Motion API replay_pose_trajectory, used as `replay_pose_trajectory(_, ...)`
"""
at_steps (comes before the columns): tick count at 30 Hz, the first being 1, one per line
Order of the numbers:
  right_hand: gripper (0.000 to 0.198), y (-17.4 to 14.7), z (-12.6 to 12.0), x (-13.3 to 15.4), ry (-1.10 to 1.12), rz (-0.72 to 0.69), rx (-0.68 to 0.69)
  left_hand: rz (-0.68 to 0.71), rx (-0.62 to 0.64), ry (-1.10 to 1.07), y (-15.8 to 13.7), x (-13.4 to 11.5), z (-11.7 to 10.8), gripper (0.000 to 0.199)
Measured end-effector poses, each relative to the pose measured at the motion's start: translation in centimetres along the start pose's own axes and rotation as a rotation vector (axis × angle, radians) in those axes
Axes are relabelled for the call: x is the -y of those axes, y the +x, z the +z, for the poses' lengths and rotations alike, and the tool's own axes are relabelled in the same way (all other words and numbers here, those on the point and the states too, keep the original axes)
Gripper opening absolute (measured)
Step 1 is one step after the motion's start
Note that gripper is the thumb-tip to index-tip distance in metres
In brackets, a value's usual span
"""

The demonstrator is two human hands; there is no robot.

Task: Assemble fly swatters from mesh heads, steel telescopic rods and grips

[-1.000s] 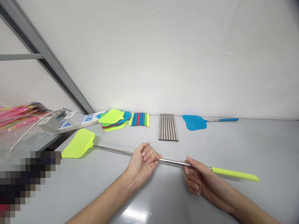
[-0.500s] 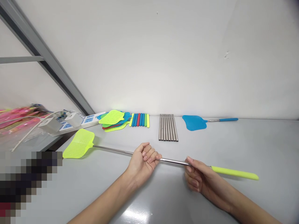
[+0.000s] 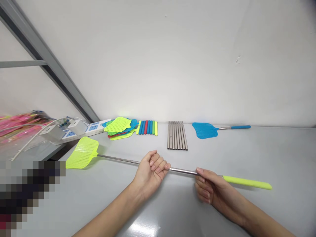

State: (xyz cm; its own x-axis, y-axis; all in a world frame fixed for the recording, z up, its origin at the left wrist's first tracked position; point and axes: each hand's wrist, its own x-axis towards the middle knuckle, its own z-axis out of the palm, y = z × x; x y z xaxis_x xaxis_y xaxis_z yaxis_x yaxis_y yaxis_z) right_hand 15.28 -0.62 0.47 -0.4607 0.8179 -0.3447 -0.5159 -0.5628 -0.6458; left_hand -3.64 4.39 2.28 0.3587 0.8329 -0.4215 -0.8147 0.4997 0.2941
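Note:
A yellow-green fly swatter [image 3: 82,153] with a long extended metal rod lies across the view, its perforated head at the left and its yellow-green grip at the right. My left hand [image 3: 152,171] is closed around the middle of the rod, palm turned up. Farther right, my right hand [image 3: 209,186] pinches the thicker rod section between thumb and fingers, just short of the grip. Part of the rod is hidden behind each hand.
Along the wall lie stacked swatter heads [image 3: 119,125], a row of coloured grips [image 3: 148,127], several metal rods [image 3: 177,135] and a blue fly swatter [image 3: 205,130]. At left are a power strip [image 3: 98,126] with chargers and a plastic bag [image 3: 24,128] of pink items.
Almost nothing differs. Both hands keep their hold on the fly swatter's rod, and the view has shifted very slightly.

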Motion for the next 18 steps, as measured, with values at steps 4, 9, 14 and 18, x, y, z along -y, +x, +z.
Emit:
replay_pose_trajectory(4,0.029,0.05,-0.03,0.03,0.012,0.000,0.000,-0.003,0.005,0.001,0.09,0.01,0.03,0.041)
replay_pose_trajectory(9,0.029,-0.10,0.03,0.08,0.007,0.008,-0.010,-0.010,0.004,0.009,0.13,0.01,0.09,0.041)
replay_pose_trajectory(14,0.035,-0.19,-0.02,-0.04,-0.043,0.023,0.018,-0.008,0.034,0.019,0.29,-0.16,0.14,0.041)
replay_pose_trajectory(18,0.043,-0.06,-0.27,-0.15,-0.084,0.051,0.067,0.013,0.096,0.038,-0.11,0.22,0.50,0.038)
